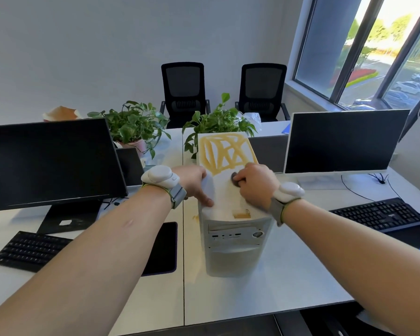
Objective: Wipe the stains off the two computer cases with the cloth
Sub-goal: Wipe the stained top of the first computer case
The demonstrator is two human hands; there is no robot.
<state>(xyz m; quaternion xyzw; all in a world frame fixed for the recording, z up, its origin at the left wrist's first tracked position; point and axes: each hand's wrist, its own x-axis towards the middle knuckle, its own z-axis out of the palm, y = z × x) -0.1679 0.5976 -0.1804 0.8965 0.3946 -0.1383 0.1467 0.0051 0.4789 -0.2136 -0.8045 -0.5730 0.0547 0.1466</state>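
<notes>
1. Black monitor (51, 163) sits far left on the desk (289, 275), w/ a black keyboard (29, 251) in front of it and a dark mouse pad (164, 248) peeking out under your forearm.
2. Behind that there's a potted plant (136, 124), and 2 black chairs (182, 90) further back by the wall.
3. Your left hand (192, 184) is on the left edge of the case top, fingers curled over the side and thumb lying flat on top, so it's gripping the case. White wrist device (160, 177) strapped on that arm.
4. White computer case (233, 243) stands upright mid-desk, front panel facing you. Only 1 case in view btw. Top has yellow-orange stains (226, 151) scribbled over the far half, plus a small patch near the front edge.
5. Your right hand (258, 185) is on the case top just this side of the scribble, fingers curled round a small dark grey cloth (235, 179), pressing it on the surface.
6. 2nd plant (218, 122) is right behind the case.
7. Right side: white-framed monitor (344, 141), another black keyboard (378, 214), window (374, 49) above.
</notes>
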